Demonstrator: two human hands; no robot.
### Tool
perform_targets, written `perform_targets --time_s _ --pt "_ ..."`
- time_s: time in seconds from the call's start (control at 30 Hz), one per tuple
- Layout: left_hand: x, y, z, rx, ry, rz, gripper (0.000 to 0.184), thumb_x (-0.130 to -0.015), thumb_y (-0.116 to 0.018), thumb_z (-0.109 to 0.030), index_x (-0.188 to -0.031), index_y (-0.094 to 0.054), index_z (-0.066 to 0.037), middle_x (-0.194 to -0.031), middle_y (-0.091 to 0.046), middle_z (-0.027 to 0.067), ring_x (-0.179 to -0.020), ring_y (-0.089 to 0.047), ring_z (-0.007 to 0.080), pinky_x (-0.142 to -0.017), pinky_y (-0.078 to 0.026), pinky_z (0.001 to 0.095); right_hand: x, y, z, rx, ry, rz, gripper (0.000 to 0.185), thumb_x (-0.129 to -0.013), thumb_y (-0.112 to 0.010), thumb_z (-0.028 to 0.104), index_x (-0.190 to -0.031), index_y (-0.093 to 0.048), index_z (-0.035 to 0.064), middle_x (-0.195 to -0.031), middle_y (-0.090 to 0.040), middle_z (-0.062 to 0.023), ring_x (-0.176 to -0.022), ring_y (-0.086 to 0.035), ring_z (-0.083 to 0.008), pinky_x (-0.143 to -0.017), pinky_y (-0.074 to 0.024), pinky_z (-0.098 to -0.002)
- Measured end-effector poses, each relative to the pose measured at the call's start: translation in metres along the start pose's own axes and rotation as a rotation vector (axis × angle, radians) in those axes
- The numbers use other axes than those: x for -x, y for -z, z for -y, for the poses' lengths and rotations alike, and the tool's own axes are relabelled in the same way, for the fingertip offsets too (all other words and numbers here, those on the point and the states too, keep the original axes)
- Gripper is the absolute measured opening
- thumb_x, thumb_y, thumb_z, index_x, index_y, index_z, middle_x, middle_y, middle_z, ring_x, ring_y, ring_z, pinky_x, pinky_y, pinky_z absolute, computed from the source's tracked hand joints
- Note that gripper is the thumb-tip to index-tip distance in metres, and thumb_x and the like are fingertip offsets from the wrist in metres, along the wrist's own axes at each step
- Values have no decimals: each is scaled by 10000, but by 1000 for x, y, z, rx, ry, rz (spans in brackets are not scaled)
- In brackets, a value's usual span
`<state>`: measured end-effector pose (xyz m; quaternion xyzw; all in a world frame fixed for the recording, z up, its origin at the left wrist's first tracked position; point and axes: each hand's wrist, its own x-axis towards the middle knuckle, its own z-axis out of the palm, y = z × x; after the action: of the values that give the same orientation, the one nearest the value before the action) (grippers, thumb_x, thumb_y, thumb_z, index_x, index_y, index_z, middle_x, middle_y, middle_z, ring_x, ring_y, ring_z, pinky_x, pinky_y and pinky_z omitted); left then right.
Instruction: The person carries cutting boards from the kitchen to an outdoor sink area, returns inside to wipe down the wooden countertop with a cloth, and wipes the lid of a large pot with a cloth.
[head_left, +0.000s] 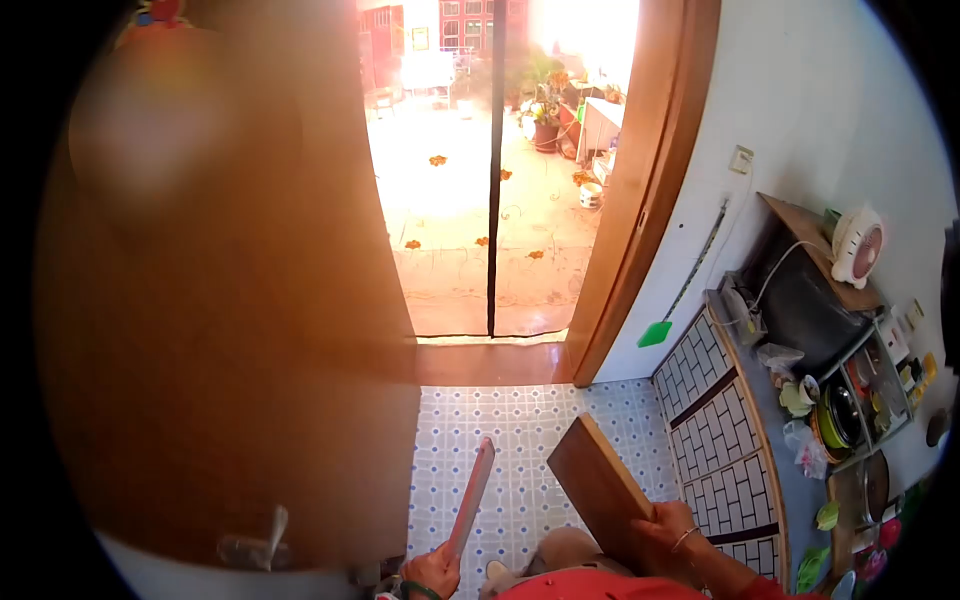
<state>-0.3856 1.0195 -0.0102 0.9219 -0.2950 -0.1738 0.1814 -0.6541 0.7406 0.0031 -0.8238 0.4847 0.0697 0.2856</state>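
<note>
My left hand (432,572), with a green band at its wrist, is closed round the lower end of a long, narrow pinkish bar (470,500) that points up and away from me. On the right, my right hand (668,527) grips the edge of a brown wooden board (603,487), which is held tilted over the tiled floor. The bar and the board are apart, with patterned floor (520,440) showing between them.
A large brown door (220,330) fills the left. Ahead is a doorway with a sheer curtain (540,220) and a wooden threshold (490,364). At right stands a cluttered counter (745,370) with a fan (858,248); a green fly swatter (655,333) hangs on the wall.
</note>
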Motion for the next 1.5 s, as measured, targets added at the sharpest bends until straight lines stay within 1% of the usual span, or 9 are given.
perform_targets --time_s 0.27,0.37,0.43,0.47,0.53,0.57,0.83,1.03,1.5 --pt "-181 6 -46 76 120 113 343 -755 -498 -400 -957 -623 -152 -787 -591 208 -800 -552 412 -688 -446 488 -196 38 56 110 107 35 419 -669 -591 483 -772 -645 80 -704 -608 -158 -691 -589 -328 -631 -455 -393" --pt "-248 28 -80 -30 29 190 286 -757 -534 -284 -1004 -592 -152 -739 -616 150 -721 -594 322 -676 -463 413 -263 65 86 169 134 68 410 -677 -577 484 -771 -648 92 -712 -606 -163 -699 -589 -328 -639 -456 -401" --pt "-284 20 -78 -34 38 169 343 -767 -510 -310 -1016 -589 -88 -816 -600 221 -713 -561 423 -587 -461 482 -314 79 101 136 149 54 411 -677 -574 486 -769 -647 92 -712 -606 -163 -694 -589 -328 -638 -457 -400" --pt "-301 29 -90 -39 43 183 343 -767 -510 -310 -1016 -589 -88 -816 -600 221 -713 -561 423 -587 -461 482 -336 85 107 115 161 43 413 -678 -571 487 -767 -646 91 -712 -605 -163 -690 -588 -327 -638 -458 -399" --pt "-340 52 -119 -10 115 120 265 -726 -537 -335 -959 -610 -234 -720 -597 169 -714 -567 370 -675 -450 461 -379 99 129 194 158 50 396 -685 -545 479 -728 -641 98 -674 -604 -155 -660 -595 -316 -614 -463 -410" --pt "-361 54 -123 -11 121 128 265 -726 -537 -335 -959 -610 -234 -720 -597 169 -714 -567 370 -675 -450 461 -401 104 138 172 177 23 391 -688 -546 472 -727 -640 95 -676 -605 -155 -657 -593 -319 -609 -463 -410" --pt "-550 69 -134 -75 -49 95 206 -750 -520 -303 -886 -596 -169 -713 -602 149 -696 -571 359 -623 -440 460 -569 132 217 156 253 -129 356 -682 -572 428 -695 -629 77 -654 -598 -174 -638 -592 -333 -616 -469 -428" --pt "-676 95 -148 -115 -157 130 155 -755 -519 -273 -847 -570 -159 -704 -603 129 -682 -571 348 -599 -432 459 -667 172 290 203 153 -111 362 -696 -559 421 -736 -620 66 -690 -609 -169 -679 -600 -319 -644 -469 -419" --pt "-884 105 -246 -181 -195 172 280 -760 -518 -271 -1035 -557 -238 -695 -607 131 -668 -585 339 -605 -451 451 -884 240 326 146 158 -47 361 -694 -562 415 -761 -642 69 -733 -616 -166 -716 -598 -318 -670 -466 -407"
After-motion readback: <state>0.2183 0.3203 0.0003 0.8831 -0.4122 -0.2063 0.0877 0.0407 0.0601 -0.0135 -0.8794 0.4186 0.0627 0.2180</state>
